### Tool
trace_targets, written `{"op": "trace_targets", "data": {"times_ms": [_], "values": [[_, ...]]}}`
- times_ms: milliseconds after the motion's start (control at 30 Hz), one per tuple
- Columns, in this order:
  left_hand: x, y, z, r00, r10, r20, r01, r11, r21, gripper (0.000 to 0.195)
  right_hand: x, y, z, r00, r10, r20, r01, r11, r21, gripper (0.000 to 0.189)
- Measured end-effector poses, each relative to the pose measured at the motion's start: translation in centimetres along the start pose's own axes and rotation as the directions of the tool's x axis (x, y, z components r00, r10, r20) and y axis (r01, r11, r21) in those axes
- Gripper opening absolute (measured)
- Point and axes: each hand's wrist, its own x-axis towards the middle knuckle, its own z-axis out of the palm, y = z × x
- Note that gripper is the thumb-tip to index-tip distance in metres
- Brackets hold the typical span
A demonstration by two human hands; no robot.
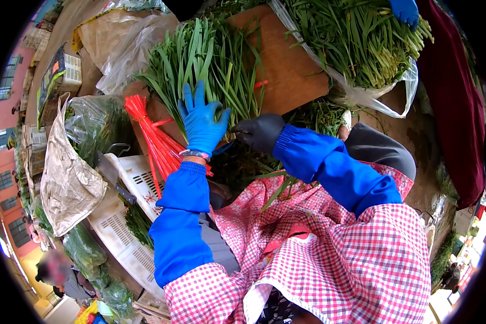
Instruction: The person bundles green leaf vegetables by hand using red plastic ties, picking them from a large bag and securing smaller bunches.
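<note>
My left hand (202, 117), in a blue rubber glove, lies back upward on a heap of long flat green leaves, probably garlic chives (198, 56). Its fingers are spread apart. To its right, my right hand (259, 131) wears a dark glove and is bent in at the near end of the leaves. What lies between its fingertips cannot be made out. The leaves rest on a brown board (295, 85). A sheaf of red ties (158, 137) lies left of my left hand, and one red piece (261, 84) lies on the board.
A larger pile of greens (360, 44) lies on clear plastic at upper right, with another person's blue-gloved hand (405, 12) on it. A knife (113, 174) rests by white plastic crates (125, 235). Bagged greens (101, 117) and a cloth sack (71, 178) stand left.
</note>
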Motion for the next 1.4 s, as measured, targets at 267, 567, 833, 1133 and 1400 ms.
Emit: {"op": "trace_targets", "data": {"times_ms": [267, 567, 833, 1133, 1400], "values": [[1.2, 0.6, 1.4, 0.987, -0.086, 0.133, 0.077, 0.994, 0.078, 0.015, -0.9, 0.5, 0.3, 0.972, 0.224, 0.068, -0.234, 0.926, 0.296, 0.026], [-1.1, -0.2, 0.9, 0.97, -0.231, -0.07, 0.213, 0.955, -0.204, 0.009, -0.4, 1.1, 1.5, 0.96, 0.274, -0.052, -0.213, 0.841, 0.497, 0.027], [-2.4, -0.1, 1.3, 0.94, -0.283, -0.192, 0.221, 0.931, -0.289, 0.008, 0.8, 0.0, 3.5, 0.906, -0.05, -0.42, 0.132, 0.977, 0.169, 0.041], [-4.2, -0.8, 1.9, 0.881, -0.441, -0.169, 0.285, 0.782, -0.555, 0.008, 1.7, 1.1, 3.1, 0.934, -0.012, -0.356, 0.063, 0.989, 0.131, 0.034], [-2.7, 1.2, 0.3, 0.954, -0.232, -0.188, 0.125, 0.882, -0.455, 0.008, 2.4, -0.3, 2.8, 0.958, 0.238, -0.16, -0.136, 0.869, 0.476, 0.028]]}}
